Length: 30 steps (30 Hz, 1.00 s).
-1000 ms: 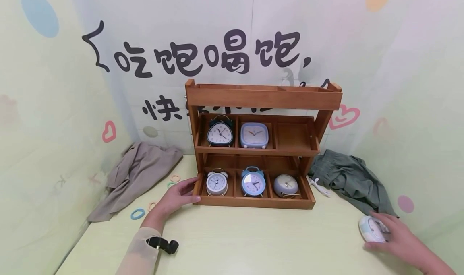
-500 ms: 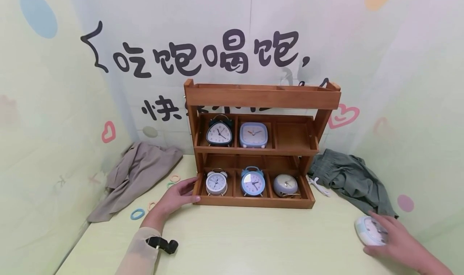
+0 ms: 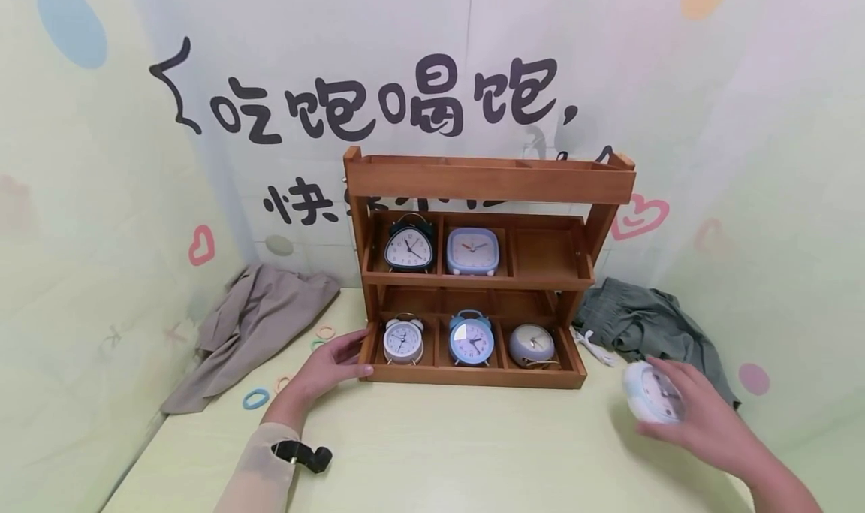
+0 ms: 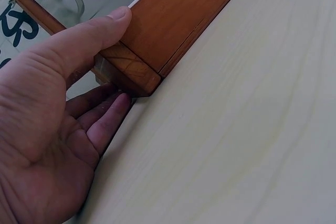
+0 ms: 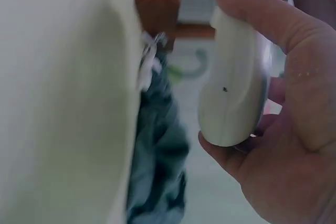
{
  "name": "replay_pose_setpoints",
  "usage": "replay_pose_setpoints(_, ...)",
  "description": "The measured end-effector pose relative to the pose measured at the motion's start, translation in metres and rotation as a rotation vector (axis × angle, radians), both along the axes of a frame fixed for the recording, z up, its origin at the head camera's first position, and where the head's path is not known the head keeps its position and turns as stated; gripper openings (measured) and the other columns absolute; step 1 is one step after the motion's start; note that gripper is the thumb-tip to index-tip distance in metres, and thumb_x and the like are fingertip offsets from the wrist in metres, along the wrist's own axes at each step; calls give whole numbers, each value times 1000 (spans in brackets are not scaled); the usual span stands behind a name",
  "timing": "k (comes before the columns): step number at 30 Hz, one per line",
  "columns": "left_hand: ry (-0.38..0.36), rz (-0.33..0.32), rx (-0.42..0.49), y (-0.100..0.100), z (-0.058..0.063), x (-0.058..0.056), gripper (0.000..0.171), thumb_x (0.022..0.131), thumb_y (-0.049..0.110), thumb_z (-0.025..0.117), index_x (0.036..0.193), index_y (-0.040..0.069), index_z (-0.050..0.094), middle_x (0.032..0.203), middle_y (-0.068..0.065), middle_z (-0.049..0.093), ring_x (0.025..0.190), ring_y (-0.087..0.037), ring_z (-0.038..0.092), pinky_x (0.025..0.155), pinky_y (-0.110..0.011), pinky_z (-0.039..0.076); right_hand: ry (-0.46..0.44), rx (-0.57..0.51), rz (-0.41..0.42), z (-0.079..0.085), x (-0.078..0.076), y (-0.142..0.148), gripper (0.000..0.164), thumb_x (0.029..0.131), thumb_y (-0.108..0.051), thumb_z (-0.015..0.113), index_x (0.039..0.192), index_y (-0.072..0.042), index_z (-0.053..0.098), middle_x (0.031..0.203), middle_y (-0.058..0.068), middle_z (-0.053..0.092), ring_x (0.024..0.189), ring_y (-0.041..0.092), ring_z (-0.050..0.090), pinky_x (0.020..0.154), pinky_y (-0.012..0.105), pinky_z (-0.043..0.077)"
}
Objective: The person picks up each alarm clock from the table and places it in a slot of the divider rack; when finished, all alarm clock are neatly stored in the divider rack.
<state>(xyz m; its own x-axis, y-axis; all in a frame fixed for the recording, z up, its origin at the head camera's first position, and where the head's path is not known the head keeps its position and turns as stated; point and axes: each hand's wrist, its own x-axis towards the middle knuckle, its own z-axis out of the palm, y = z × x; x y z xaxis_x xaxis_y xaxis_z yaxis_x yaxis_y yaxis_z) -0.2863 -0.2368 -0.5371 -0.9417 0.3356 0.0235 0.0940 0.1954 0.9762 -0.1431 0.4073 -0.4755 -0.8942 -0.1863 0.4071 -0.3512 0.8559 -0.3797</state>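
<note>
My right hand (image 3: 703, 415) holds a small white alarm clock (image 3: 652, 394) above the table at the right, its dial tilted up. From the right wrist view, thumb and fingers grip the clock's pale casing (image 5: 231, 85) from opposite sides. At the lower left corner of a brown wooden rack (image 3: 473, 378), my left hand (image 3: 331, 366) grips the end, thumb on the front board and fingers curled against the side (image 4: 131, 69). Upright in the rack's bottom row are a white twin-bell clock (image 3: 403, 342), a blue one (image 3: 472, 342) and a round lavender one (image 3: 531, 345).
The middle row bears a dark green clock (image 3: 409, 248) and a lavender square clock (image 3: 472, 251); its right compartment (image 3: 546, 254) is bare. A dark green cloth (image 3: 649, 325) lies right of the rack, a taupe cloth (image 3: 263, 325) left. Several hair ties (image 3: 256, 399) lie near my left forearm.
My right hand has lifted the white alarm clock and carried it leftward and farther from me, toward the rack. The left hand keeps its place on the rack's corner.
</note>
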Motion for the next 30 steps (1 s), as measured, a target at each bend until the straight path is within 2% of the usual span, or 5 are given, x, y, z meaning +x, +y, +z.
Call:
replay_pose_setpoints(5,2,9,-13,-3,-1,0,89,93,17,94,169,10,49,173,-17,45,155,-43,48,125,-47,46,20,-17,53,49,-21,-44,115,71,-40,109,164,-7,51,150,22,54,118,32,54,78,33,52)
replay_pose_setpoints(14,2,-3,-12,-2,0,0,88,93,18,94,169,10,49,174,-17,44,156,-43,46,127,-50,43,44,-4,110,116,-69,-104,114,78,-44,104,168,-6,45,158,26,46,124,41,53,84,56,56)
replay_pose_setpoints(19,-1,-7,-9,-2,-2,-1,89,92,18,95,168,11,50,174,-15,44,157,-41,46,127,-50,43,72,23,104,137,-104,-127,113,80,-44,103,167,-3,44,159,26,45,129,43,50,91,62,59)
replay_pose_setpoints(24,6,-10,-20,-3,-2,-2,90,92,21,95,169,12,49,175,-14,43,158,-41,45,127,-49,43,82,45,76,157,-136,-146,109,82,-41,101,167,-3,44,162,28,42,137,48,44,100,68,56)
replay_pose_setpoints(30,10,-4,-25,-2,-1,-1,90,93,23,95,169,13,49,175,-13,44,156,-41,47,125,-46,46,75,65,-8,162,-165,-160,105,82,-35,99,165,1,45,162,32,40,145,53,40,114,72,49)
